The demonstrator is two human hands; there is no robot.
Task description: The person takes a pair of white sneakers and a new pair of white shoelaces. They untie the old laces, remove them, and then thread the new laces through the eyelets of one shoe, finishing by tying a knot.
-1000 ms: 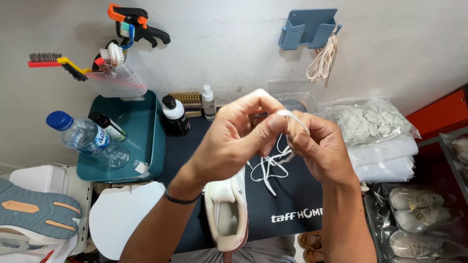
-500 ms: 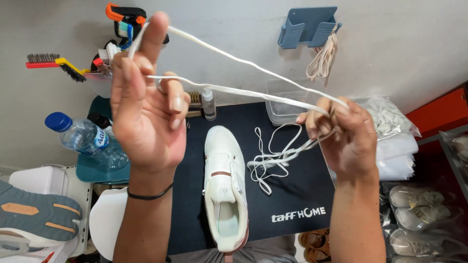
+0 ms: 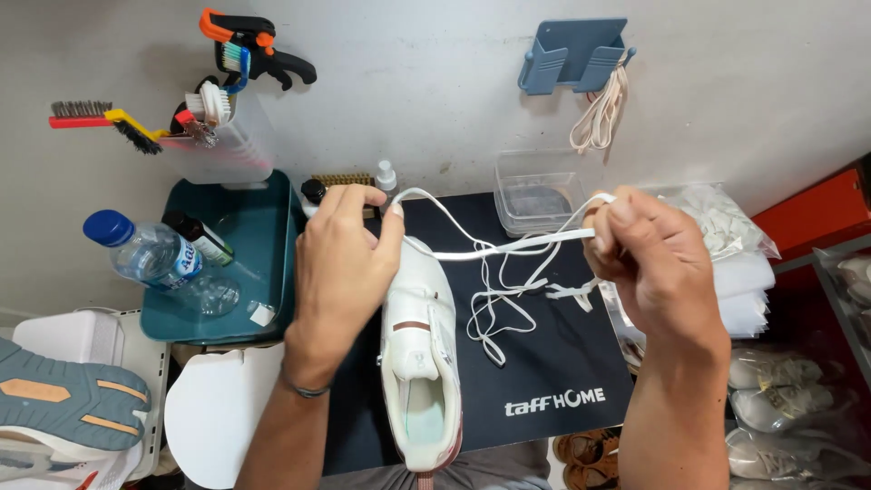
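A white sneaker [image 3: 419, 363] lies on a black mat [image 3: 544, 363], toe pointing away from me. A long white shoelace [image 3: 494, 272] runs from the shoe's front in loose loops over the mat. My left hand [image 3: 343, 263] is over the toe of the shoe and pinches one part of the lace between thumb and fingers. My right hand [image 3: 646, 259] is at the right, above the mat, fingers closed on the other part of the lace, which is stretched between both hands.
A teal tray [image 3: 263, 272] with a water bottle [image 3: 150, 254] and small bottles sits left. A clear tub [image 3: 535, 195] and a bag of white stuff [image 3: 726, 227] stand at the back right. Brushes [image 3: 204, 104] hang on the wall. More shoes lie at the far left [image 3: 63, 408] and lower right [image 3: 780, 399].
My left hand has come down from high up to the toe of the shoe. The lace, held wide and raised before, now spans low between the hands.
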